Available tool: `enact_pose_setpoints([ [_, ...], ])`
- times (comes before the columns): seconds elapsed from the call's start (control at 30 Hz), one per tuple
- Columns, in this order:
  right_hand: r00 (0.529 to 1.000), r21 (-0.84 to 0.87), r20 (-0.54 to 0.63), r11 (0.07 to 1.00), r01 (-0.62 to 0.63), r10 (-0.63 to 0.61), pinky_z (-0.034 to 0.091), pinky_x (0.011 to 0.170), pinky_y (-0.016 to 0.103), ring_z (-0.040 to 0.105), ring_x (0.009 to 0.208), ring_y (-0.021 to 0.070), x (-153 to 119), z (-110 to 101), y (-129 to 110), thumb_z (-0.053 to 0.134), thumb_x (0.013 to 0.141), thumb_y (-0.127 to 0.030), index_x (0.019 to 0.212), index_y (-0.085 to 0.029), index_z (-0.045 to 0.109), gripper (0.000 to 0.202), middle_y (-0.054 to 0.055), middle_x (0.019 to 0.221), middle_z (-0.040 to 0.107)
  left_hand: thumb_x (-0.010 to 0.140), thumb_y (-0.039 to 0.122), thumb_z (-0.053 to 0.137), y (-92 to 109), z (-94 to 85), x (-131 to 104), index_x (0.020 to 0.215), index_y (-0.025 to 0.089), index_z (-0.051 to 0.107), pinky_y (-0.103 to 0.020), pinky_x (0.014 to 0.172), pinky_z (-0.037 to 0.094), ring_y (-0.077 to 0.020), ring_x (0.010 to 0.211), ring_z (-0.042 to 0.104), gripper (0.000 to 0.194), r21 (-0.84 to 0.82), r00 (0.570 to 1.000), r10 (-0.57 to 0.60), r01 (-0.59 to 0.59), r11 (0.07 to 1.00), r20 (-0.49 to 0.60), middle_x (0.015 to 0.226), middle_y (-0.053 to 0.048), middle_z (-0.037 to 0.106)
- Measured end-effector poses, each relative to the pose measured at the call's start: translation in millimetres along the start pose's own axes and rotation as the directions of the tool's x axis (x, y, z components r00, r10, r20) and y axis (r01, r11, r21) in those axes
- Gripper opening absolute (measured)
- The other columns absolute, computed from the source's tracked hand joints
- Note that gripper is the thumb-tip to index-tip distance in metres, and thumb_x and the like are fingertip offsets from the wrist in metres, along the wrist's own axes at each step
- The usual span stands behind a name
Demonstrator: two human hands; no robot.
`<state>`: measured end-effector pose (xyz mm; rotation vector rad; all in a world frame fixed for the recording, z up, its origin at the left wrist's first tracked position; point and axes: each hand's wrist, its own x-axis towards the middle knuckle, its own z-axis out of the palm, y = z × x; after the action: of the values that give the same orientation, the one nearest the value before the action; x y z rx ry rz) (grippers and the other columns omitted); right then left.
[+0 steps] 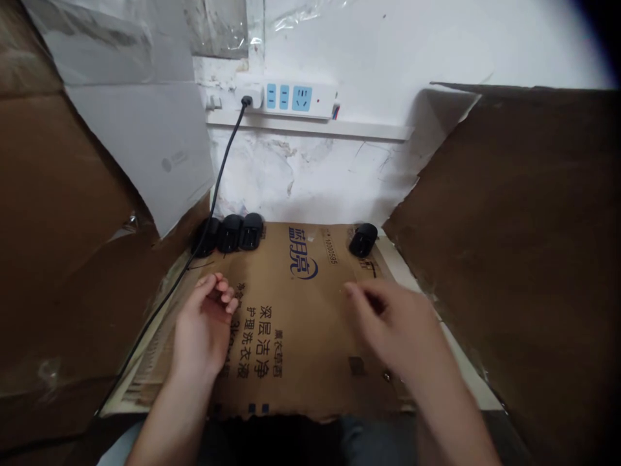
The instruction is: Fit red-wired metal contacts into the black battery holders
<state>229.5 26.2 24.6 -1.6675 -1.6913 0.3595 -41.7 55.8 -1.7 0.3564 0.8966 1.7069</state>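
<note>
My left hand (206, 323) hovers over the left part of a flat cardboard sheet (315, 336), palm turned inward, fingers loosely curled and nothing in them. On the right, my right hand (388, 320) is above the sheet, slightly blurred, thumb and fingers drawn together; whatever might be between them is too small to make out. Beyond my left hand, several black rounded objects (251, 232) stand side by side near the wall. Another black rounded object (363, 240) sits at the back right, beyond my right hand.
A white power strip (301, 98) is on the wall, with a black cable (220, 171) running down the left side. Tall cardboard panels rise at the left (72, 226) and right (524, 226). A small shiny piece (387, 376) lies near my right wrist.
</note>
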Motion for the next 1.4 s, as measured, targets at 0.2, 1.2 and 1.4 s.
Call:
enact_pose_setpoints([
  [0.2,0.863,-0.411,0.147,0.824,-0.390,0.482,0.041,0.066,0.038,0.074,0.084,0.0337,35.4,-19.0,101.8,0.074,0.086,-0.047,0.099,-0.030,0.087,0.025,0.012,0.094,0.084,0.074,0.022,0.086,-9.3,2.8,-1.9,0.087,0.013,0.068,-0.020,0.052,0.041,-0.0075,0.063,0.049,0.024,0.008,0.998,-0.064,0.064,0.998,-0.015,0.079,0.002,0.057],
  [1.2,0.826,0.308,0.532,0.951,0.015,-0.185,0.049,0.076,0.033,0.071,0.086,0.0215,24.2,30.8,5.9,0.068,0.100,-0.033,0.101,-0.025,0.082,0.015,0.002,0.094,0.081,0.095,0.033,0.076,-39.0,0.5,-25.9,0.095,0.021,0.078,-0.027,0.076,0.051,-0.0164,0.083,0.069,0.012,0.705,0.814,-0.204,-0.311,0.638,0.544,0.087,-0.001,0.077],
  [1.4,0.953,-0.248,-0.048,0.921,-0.300,0.298,0.051,0.106,0.052,0.065,0.130,0.0425,124.5,40.6,74.9,0.072,0.094,-0.063,0.145,-0.010,0.062,0.075,0.026,0.138,0.068,0.092,0.039,0.077,-33.5,0.8,-25.0,0.093,0.018,0.072,-0.026,0.069,0.048,-0.0146,0.073,0.063,0.021,0.630,0.846,-0.165,-0.233,0.741,0.507,0.081,-0.002,0.072],
])
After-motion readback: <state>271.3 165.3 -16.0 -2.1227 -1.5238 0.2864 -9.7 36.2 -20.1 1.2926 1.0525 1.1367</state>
